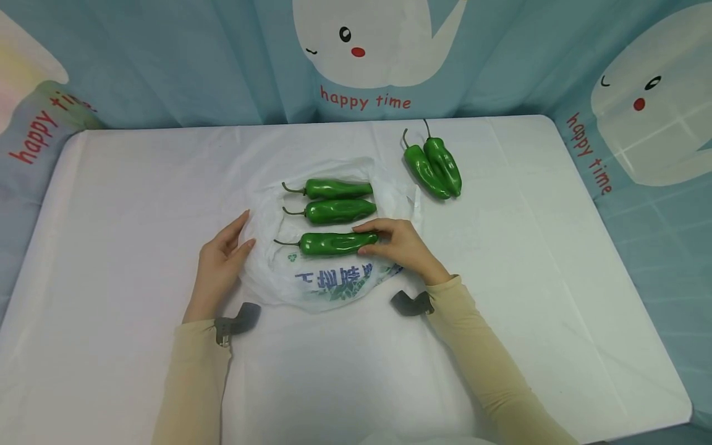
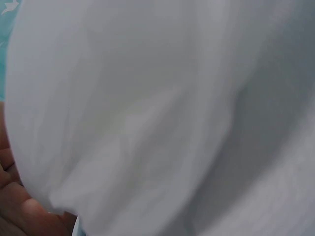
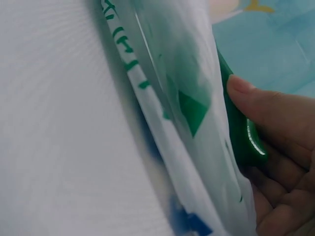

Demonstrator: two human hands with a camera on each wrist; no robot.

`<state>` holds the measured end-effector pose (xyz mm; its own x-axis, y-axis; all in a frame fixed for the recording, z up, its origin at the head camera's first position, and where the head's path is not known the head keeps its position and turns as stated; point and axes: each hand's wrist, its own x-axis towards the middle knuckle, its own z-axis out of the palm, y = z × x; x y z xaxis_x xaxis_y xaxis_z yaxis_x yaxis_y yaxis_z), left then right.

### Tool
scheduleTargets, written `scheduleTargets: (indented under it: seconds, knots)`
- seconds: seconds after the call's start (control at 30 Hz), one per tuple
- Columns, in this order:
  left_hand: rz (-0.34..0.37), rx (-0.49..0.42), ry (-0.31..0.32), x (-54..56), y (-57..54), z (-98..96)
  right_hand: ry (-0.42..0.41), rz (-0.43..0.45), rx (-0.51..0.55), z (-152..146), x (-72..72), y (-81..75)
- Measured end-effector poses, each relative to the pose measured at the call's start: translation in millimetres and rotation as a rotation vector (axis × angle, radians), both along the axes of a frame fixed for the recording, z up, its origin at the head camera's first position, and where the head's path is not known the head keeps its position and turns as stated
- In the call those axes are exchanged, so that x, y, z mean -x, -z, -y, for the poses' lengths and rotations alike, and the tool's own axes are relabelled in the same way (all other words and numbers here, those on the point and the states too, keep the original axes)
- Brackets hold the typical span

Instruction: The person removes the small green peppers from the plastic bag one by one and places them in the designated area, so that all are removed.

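Three green chili peppers lie side by side on a white plastic bag (image 1: 334, 293) in the head view, stems to the left. My right hand (image 1: 400, 244) pinches the blunt tip of the nearest pepper (image 1: 328, 244) between thumb and fingers. In the right wrist view the thumb lies on that green pepper (image 3: 241, 132), partly hidden behind the bag (image 3: 197, 98). My left hand (image 1: 219, 266) is at the bag's left edge, thumb and fingers spread apart. The bag (image 2: 123, 98) hides most of the left hand (image 2: 29, 211) in the left wrist view.
Two more green peppers (image 1: 434, 170) lie together beyond the bag's right side, near the table's back edge. A white cloth covers the table (image 1: 556, 278). Blue printed curtains (image 1: 222, 62) hang behind it and at both sides.
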<state>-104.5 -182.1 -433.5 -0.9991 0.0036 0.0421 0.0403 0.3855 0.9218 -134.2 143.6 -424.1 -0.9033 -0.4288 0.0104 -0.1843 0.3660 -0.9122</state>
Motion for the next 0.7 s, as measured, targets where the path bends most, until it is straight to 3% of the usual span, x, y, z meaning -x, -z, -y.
scheduleTargets:
  seconds: [0.33,0.7]
  knots:
    - [0.000,0.003,-0.006,-1.4,-3.9,-1.2,0.015,0.008,0.063,-0.2,0.4,-0.5]
    - [0.002,-0.003,0.002,0.5,0.5,-0.3,0.003,-0.015,0.100,-1.5,-0.7,-2.9]
